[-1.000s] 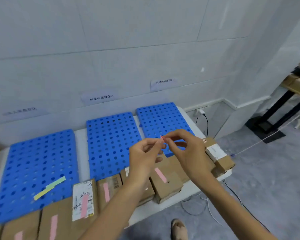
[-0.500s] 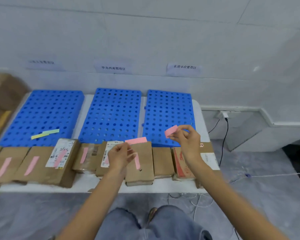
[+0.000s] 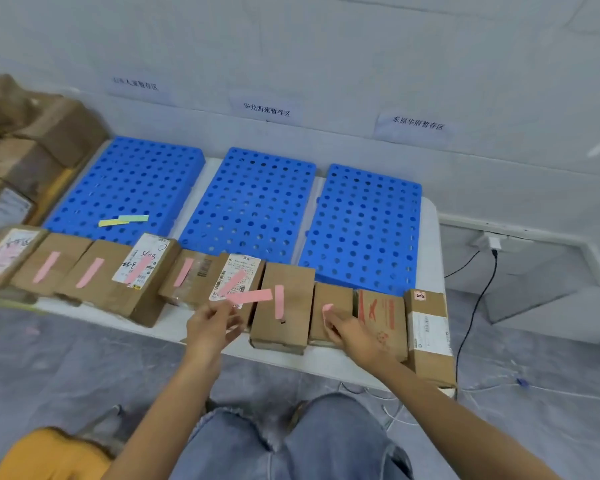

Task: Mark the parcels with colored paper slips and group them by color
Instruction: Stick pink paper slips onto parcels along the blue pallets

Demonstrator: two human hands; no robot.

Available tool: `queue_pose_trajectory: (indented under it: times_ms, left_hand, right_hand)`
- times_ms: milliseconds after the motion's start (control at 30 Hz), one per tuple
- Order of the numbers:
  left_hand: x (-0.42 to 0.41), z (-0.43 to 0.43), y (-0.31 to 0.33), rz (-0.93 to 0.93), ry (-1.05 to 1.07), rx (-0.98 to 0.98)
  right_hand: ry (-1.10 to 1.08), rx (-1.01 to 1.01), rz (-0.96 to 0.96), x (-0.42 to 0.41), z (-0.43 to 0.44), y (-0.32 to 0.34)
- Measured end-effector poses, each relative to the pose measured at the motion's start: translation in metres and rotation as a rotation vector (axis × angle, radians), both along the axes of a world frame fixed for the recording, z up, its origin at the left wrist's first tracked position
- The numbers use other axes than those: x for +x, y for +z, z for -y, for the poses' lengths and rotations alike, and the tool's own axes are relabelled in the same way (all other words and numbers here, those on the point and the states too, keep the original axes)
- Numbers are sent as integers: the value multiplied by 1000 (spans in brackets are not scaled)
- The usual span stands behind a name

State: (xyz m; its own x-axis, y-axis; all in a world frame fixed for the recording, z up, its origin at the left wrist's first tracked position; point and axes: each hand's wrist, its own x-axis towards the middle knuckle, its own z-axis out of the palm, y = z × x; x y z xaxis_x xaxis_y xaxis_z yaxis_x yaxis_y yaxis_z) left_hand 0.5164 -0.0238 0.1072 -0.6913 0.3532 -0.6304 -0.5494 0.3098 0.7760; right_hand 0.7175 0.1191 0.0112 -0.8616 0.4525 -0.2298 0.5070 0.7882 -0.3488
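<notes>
A person in blue jeans stands at a white table (image 3: 430, 216) against a tiled wall, both bare arms stretched over a row of brown cardboard parcels along its near edge. The left hand (image 3: 210, 327) is loosely closed, thumb and fingers pinching the near end of a stack of pink paper slips (image 3: 252, 296) that juts out to its right, over the gap between a parcel with a white shipping label (image 3: 236, 280) and a taller plain one (image 3: 284, 306). The right hand (image 3: 343, 329) lies on the small unmarked parcel (image 3: 331, 306), its fingers curled down and pressing a single pink slip (image 3: 327, 309) against the lid; only the slip's far end shows past the fingertips, and how firmly it is gripped cannot be told. Directly to the left of that hand, the taller plain parcel carries an upright pink strip. To the right of the right hand sit a parcel with red print (image 3: 381, 320) and, at the table's end, a parcel with a pale label (image 3: 428, 334), neither bearing a slip. Well to the left of the left hand, more parcels each show a slanted pink strip. Beyond both hands lie three blue perforated boards (image 3: 257, 202) side by side, each under a paper sign on the wall; on the leftmost, a yellow slip (image 3: 113, 222) and a green slip (image 3: 134, 218) rest overlapping.
</notes>
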Motion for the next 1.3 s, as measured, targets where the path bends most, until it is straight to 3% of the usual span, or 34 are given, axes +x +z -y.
queue_pose_trajectory:
  times_ms: [133,200,367,467,533,700,767,800,867,933,1000,1167,1300]
  left_hand:
    - [10,-4,3,8,-30,-9]
    - [14,-8,4,8,-51,-4]
    - [21,-14,8,-2,-99,30]
    - [25,-17,10,5,-116,37]
    - [30,-19,10,18,-133,50]
    - [41,-24,14,33,-214,68]
    - [44,-27,15,33,-238,77]
    - [45,-28,16,31,-252,86]
    - [47,-30,20,14,-282,100]
    - [49,-32,27,-18,-308,119]
    - [53,-35,38,-48,-342,160]
    - [70,-37,76,-96,-528,302]
    - [79,-36,101,-149,-568,404]
  right_hand:
    - [-288,-278,-128,-10,-17,-4]
    - [-331,-272,-95,-18,-24,-13]
    - [-121,-4,26,-14,-16,-35]
    - [-132,51,-18,0,-17,-47]
    - [-87,149,134,5,-19,-47]
    - [16,167,275,10,-25,-44]
    - [-12,9,271,7,-25,-28]
    - [-57,-100,196,6,-25,-18]
    - [-305,-287,-139,2,-19,13]
    - [-597,-271,-514,1,-10,52]
    - [-658,-142,-762,1,1,94]
    - [-377,202,-871,0,26,157]
    - [-394,131,-943,8,32,181]
